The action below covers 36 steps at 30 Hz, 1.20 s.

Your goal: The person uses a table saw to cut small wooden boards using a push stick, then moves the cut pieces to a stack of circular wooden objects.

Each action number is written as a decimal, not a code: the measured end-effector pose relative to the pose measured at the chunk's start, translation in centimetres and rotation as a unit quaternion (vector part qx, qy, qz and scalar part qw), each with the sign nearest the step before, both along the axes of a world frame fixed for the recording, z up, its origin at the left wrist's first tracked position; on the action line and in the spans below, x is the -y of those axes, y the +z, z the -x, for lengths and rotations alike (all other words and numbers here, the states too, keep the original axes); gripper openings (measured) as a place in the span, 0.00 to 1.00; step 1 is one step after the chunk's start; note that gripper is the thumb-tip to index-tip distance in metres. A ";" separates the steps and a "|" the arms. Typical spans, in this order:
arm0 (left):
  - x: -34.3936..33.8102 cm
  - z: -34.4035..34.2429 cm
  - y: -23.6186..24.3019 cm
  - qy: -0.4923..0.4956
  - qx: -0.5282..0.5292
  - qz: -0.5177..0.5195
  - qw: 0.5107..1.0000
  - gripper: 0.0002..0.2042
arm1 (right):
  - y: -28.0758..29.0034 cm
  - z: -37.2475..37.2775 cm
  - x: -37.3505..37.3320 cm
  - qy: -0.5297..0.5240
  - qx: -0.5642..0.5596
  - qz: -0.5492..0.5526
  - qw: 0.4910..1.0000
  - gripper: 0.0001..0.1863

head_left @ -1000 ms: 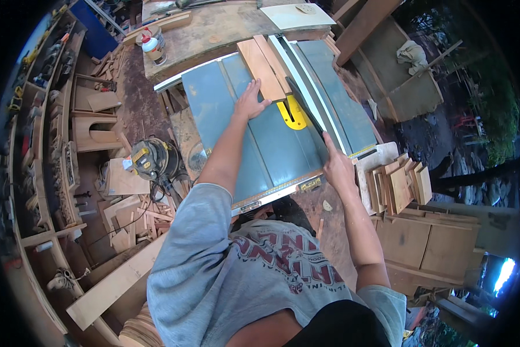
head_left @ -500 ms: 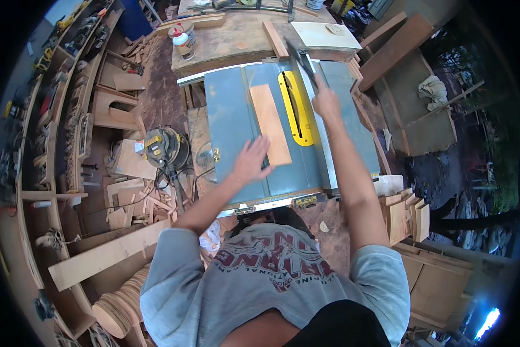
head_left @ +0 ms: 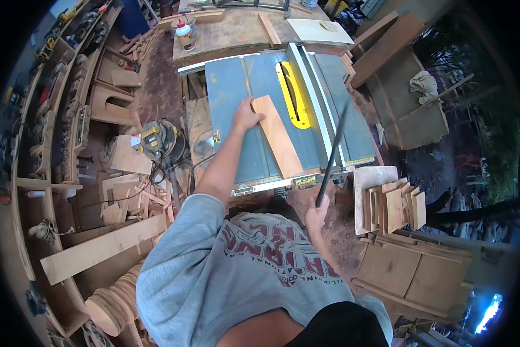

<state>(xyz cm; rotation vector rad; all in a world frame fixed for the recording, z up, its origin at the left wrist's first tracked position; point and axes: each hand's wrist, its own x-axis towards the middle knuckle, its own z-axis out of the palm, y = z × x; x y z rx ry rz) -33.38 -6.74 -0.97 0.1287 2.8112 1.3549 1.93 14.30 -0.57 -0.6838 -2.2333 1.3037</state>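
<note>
My left hand grips the far end of a light wooden board, which lies slanted on the blue-grey table saw top, left of the blade, its near end at the front rail. My right hand is closed round a long black stick, held below the saw's front right, the stick angled up over that side of the table. The yellow throat plate with its blade slot lies right of the board, beside the long metal fence.
A workbench behind the saw holds a narrow strip, a glue bottle and a white panel. A sander or vacuum-like machine stands left. Stacked boards sit right; offcuts and shelving crowd the left.
The board has slid back toward me. My left hand has moved to its far end. My right hand has drawn the black stick back from the fence toward my body.
</note>
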 end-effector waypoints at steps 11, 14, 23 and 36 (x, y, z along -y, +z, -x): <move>-8.6 -16.5 0.4 0.013 0.073 -0.239 0.968 0.41 | -1.9 -7.4 -0.3 -0.130 -0.068 0.574 0.805 0.10; -10.6 -19.2 -1.8 -0.048 0.092 -0.236 0.966 0.41 | 0.8 -5.1 -0.3 -0.208 -0.057 0.526 0.822 0.10; -11.8 -20.9 -2.3 -0.187 0.016 -0.015 0.982 0.51 | 2.0 -1.4 -1.6 -0.206 -0.036 0.560 0.802 0.10; -11.4 -15.8 -2.8 -0.161 -0.017 0.031 0.986 0.49 | -0.5 2.9 -3.2 -0.162 -0.108 0.681 0.706 0.04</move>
